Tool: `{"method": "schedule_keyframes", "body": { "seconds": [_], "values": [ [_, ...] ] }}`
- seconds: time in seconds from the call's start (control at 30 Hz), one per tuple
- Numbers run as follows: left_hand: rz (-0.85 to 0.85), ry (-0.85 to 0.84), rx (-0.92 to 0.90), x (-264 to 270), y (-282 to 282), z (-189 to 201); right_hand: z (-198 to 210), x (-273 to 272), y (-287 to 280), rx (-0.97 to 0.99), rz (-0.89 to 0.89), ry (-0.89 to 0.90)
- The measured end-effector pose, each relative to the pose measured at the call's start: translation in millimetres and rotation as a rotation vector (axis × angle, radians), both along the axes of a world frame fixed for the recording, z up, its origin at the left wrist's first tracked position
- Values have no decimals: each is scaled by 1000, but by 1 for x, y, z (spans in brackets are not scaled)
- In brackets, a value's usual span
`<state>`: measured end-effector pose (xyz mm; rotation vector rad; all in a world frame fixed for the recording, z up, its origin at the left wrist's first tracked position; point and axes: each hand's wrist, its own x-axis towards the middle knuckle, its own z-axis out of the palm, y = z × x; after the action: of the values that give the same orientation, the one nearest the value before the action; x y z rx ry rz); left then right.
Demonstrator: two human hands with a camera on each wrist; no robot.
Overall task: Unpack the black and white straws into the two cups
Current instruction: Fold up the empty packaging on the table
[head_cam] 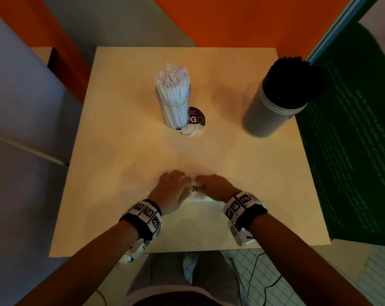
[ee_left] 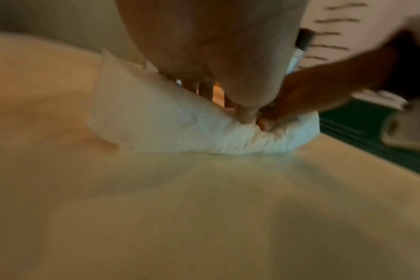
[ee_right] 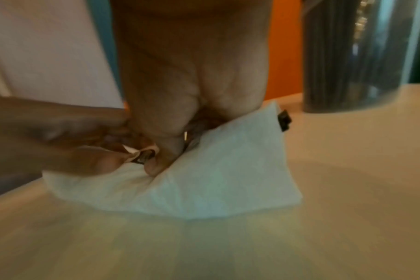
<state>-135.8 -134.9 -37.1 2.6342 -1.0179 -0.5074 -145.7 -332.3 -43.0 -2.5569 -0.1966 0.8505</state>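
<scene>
Both hands are meeting at lower centre of the head view: the left hand [head_cam: 172, 191] and right hand [head_cam: 215, 187] are each pinching the top edge of a flat white paper packet [ee_right: 204, 181] lying on the pale wooden table [head_cam: 121, 151]. The clear cup of white straws [head_cam: 175, 100] and grey cup of black straws [head_cam: 275, 102] are standing at upper centre and upper right.

Risk: an uneven pull is likely tearing the packet crookedly, scattering contents.

The packet's contents are hidden, and the wrist views are blurring.

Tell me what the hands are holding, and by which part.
Both the left hand and right hand pinch the white wrapper at its upper edge.
</scene>
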Motion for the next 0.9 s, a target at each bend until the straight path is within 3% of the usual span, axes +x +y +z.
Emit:
{"method": "schedule_keyframes", "body": {
  "seconds": [0.1, 0.2, 0.27, 0.4, 0.5, 0.63, 0.77, 0.9],
  "values": [
    [-193, -189, 170, -12, 3, 1, -2, 0, -3, 138, -193, 175],
    [-198, -202, 189, -12, -1, 3, -1, -2, -1, 233, -226, 230],
    [-129, -128, 150, -8, -10, 10, 3, -8, -7, 412, -292, 250],
    [217, -49, -111, -3, -33, 35, 20, -25, -26, 914, -510, 278],
    [335, 13, -350, -9, -65, 50, 28, -38, -41, 1152, -595, 257],
    [599, 280, -678, -22, -117, 66, 34, -53, -62, 1510, -784, 365],
    [592, 350, -794, -39, -152, 82, 51, -65, -96, 1491, -815, 289],
    [280, 536, -849, -54, -170, 97, 63, -88, -138, 1352, -759, 176]
  ]
}}
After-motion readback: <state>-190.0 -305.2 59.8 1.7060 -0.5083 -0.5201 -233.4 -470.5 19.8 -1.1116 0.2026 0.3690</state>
